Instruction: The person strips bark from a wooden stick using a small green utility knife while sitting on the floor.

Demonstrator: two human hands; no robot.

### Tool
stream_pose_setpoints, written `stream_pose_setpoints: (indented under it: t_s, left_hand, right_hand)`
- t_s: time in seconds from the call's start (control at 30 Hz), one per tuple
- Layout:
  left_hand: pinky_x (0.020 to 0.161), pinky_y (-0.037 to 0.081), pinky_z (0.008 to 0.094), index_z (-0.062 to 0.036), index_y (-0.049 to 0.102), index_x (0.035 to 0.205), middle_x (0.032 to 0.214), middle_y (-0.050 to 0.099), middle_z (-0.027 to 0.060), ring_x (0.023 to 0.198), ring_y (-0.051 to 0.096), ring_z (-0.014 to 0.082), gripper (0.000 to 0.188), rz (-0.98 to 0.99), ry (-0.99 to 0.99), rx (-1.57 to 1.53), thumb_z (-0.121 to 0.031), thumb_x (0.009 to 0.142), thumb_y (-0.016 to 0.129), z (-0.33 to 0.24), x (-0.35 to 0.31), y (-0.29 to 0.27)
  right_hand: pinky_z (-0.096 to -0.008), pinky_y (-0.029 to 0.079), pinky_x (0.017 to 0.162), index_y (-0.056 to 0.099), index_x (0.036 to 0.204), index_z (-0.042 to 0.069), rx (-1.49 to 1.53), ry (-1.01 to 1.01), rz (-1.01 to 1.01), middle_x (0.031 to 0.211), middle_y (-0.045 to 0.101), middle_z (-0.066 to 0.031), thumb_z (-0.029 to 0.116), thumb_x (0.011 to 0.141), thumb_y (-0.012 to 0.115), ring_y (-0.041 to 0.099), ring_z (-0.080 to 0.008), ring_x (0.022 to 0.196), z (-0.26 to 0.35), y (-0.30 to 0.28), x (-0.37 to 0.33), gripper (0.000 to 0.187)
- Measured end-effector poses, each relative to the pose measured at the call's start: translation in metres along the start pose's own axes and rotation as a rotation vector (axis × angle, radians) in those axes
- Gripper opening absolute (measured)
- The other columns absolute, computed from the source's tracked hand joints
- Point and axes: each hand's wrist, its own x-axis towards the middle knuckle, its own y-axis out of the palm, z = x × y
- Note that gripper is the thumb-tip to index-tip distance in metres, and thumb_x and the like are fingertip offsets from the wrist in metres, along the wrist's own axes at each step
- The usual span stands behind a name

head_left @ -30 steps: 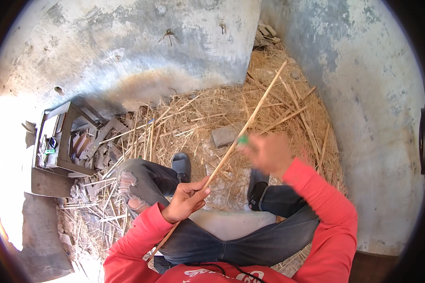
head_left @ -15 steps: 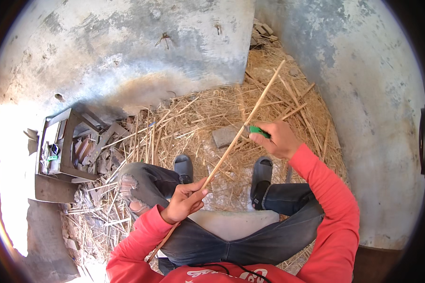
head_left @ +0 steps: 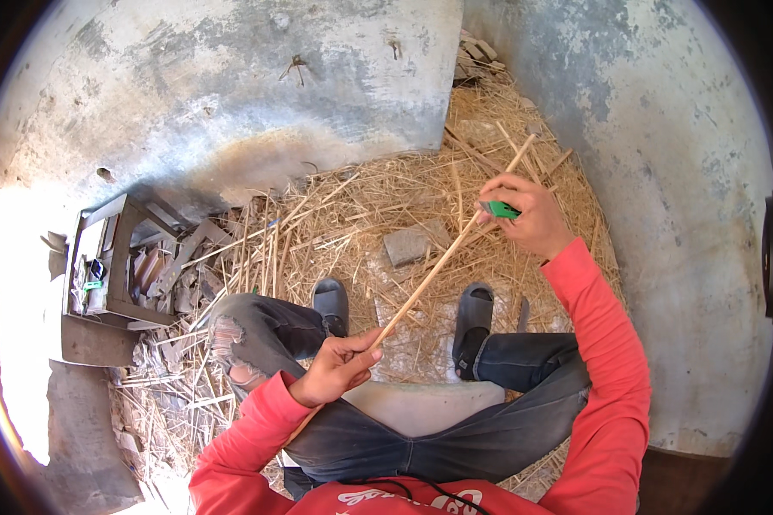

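Note:
A long, pale wooden stick slants across the middle, from under my left forearm up to the right. My left hand grips its lower part over my left thigh, thumb lying along it. Farther up, my right hand is closed on a green-handled cutter knife. The short blade rests at or very near the stick. Some fingers of that hand reach around the stick beyond the blade; whether they press on it I cannot tell. The stick's far tip sticks out past the hand.
Straw and thin strips cover the floor, with a grey block among them. A wooden stool holding small items stands at left by broken wood. Worn walls rise ahead and at right. My sandalled feet flank the middle.
My right hand has moved slightly up and right with the cutter knife, its fingers now around the stick. The stick's far end has dropped a little to the right. My left hand keeps its grip.

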Motion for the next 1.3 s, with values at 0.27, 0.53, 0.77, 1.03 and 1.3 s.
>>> stream_pose_setpoints:
  t_s: [0.27,0.53,0.77,1.03,1.3]
  left_hand:
    - [0.046,0.025,0.0237,-0.0028,0.052,0.148,0.065,0.037,-0.0077,0.051,0.029,0.0016,0.043,-0.020,0.010,0.121,-0.006,0.105,0.057,0.002,0.001,0.002]
    - [0.055,0.028,0.0199,0.0041,0.057,0.141,0.077,0.044,-0.0111,0.066,0.035,-0.0014,0.042,-0.105,0.145,0.416,-0.005,0.101,0.064,0.008,0.003,0.007]
    - [0.054,0.029,0.0196,0.0034,0.057,0.141,0.075,0.044,-0.0108,0.065,0.035,-0.0009,0.040,-0.207,0.187,0.384,-0.011,0.104,0.061,0.006,0.011,0.010]
    - [0.053,0.029,0.0205,0.0023,0.060,0.138,0.073,0.044,-0.0102,0.065,0.033,0.0000,0.038,-0.292,0.173,0.484,-0.018,0.106,0.060,-0.012,0.016,0.022]
    - [0.055,0.028,0.0213,0.0037,0.066,0.130,0.076,0.046,-0.0096,0.067,0.034,0.0013,0.031,-0.309,0.195,0.398,-0.014,0.105,0.061,-0.009,0.022,0.018]
  right_hand:
    - [-0.0320,0.055,0.072,0.072,0.088,0.000,0.206,0.185,-0.028,0.086,0.073,-0.0086,0.003,0.089,0.072,0.072,-0.0191,0.082,-0.006,0.010,-0.001,0.004]
    - [-0.0303,0.044,0.055,0.065,0.086,0.009,0.565,0.518,-0.366,0.071,0.065,-0.0014,0.023,0.099,0.068,0.052,-0.0112,0.057,-0.024,0.007,0.001,0.020]
    - [-0.0324,0.041,0.052,0.060,0.089,0.008,0.191,0.618,-0.375,0.073,0.062,-0.0039,0.059,0.103,0.048,0.048,-0.0108,0.055,-0.008,-0.005,-0.003,0.055]
    - [-0.0521,0.050,0.057,0.062,0.095,0.002,0.008,0.236,0.349,0.065,0.063,-0.0218,0.059,0.103,0.043,0.065,-0.0428,0.062,0.112,0.072,-0.042,0.060]
    - [-0.0518,0.052,0.054,0.067,0.095,0.005,-0.186,0.119,0.325,0.058,0.062,-0.0198,0.057,0.103,0.045,0.065,-0.0410,0.056,0.103,0.097,-0.041,0.058]
